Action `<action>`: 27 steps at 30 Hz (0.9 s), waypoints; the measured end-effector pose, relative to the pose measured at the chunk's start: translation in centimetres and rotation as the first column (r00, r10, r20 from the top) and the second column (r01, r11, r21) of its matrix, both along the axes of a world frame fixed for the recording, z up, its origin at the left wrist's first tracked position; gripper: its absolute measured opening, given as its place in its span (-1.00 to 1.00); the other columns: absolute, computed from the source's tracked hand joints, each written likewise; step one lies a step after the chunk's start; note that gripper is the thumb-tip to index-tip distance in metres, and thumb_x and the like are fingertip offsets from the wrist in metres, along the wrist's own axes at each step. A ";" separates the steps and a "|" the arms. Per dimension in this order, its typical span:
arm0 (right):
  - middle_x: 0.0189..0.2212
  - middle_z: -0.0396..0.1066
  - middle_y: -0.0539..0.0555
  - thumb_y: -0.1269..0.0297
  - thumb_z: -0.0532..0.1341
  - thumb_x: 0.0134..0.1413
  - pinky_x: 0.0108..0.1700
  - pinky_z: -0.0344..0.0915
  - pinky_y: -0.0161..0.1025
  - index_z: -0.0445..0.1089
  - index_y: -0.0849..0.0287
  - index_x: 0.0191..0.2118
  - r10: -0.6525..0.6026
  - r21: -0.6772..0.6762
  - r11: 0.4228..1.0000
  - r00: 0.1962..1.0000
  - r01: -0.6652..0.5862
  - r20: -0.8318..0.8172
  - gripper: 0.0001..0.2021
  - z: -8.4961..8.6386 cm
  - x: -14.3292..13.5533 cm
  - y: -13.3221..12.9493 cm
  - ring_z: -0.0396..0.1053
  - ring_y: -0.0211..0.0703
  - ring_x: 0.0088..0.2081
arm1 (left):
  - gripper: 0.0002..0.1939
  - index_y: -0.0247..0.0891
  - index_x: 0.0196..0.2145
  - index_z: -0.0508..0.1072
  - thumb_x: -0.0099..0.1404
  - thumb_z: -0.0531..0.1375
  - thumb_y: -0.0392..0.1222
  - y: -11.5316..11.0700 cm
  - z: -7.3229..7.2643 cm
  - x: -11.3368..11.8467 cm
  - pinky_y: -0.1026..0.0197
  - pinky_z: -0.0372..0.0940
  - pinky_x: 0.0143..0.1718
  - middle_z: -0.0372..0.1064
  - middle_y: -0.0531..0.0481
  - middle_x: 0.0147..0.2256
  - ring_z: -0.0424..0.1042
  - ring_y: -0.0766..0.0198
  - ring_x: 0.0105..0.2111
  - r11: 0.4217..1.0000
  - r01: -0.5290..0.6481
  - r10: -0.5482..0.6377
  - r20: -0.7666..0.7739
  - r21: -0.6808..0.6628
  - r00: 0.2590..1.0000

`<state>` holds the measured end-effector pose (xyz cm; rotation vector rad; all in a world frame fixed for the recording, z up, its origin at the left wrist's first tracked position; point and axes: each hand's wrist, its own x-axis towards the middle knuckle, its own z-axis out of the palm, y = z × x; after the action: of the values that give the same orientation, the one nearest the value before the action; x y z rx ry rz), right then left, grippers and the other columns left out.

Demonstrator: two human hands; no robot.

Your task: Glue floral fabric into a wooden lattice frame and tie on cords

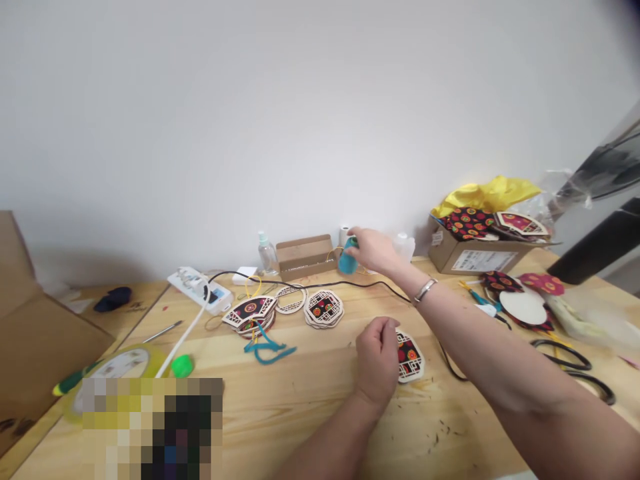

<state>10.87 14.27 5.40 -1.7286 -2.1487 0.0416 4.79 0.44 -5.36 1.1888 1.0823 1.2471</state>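
Note:
My right hand (373, 250), reaching to the back of the table, has its fingers closed round the top of a blue spool-like thing (347, 262). Its exact kind is partly hidden by the fingers. Nearer to me, my left hand (377, 357) is curled, thumb up, at the left edge of an octagonal wooden lattice ornament (411, 360) with dark flowered cloth, and appears to grip it. To the left lie a stack of similar ornaments (324, 309), a round lattice frame (291, 299) and fan-shaped ornaments (250, 312) with a teal ribbon (270, 347).
Along the wall stand a spray bottle (268, 255) and a small open cardboard box (307, 259). A fuller carton (475, 257) is at the back right. A black cable (320, 283) crosses the table from a power strip (200, 290). Tape (160, 357) and a green cap (183, 365) lie left.

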 end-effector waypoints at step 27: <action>-0.53 0.30 -0.08 0.27 0.29 0.00 -0.68 0.19 -0.44 0.19 0.21 -0.13 -0.006 -0.039 0.880 0.070 -0.474 -0.998 -0.66 5.3 6.1 -8.3 0.31 -0.38 -0.65 | -0.69 -0.32 -0.39 0.48 0.31 0.10 -0.04 -2.8 5.9 -1.9 0.29 -0.10 -0.56 0.10 0.13 -0.67 0.03 0.43 -0.64 0.868 0.490 -0.432 0.368 -0.077 0.824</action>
<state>16.99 6.01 10.65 -0.7998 -1.2302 1.4050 2.85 -2.36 0.51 0.9821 0.5766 0.9105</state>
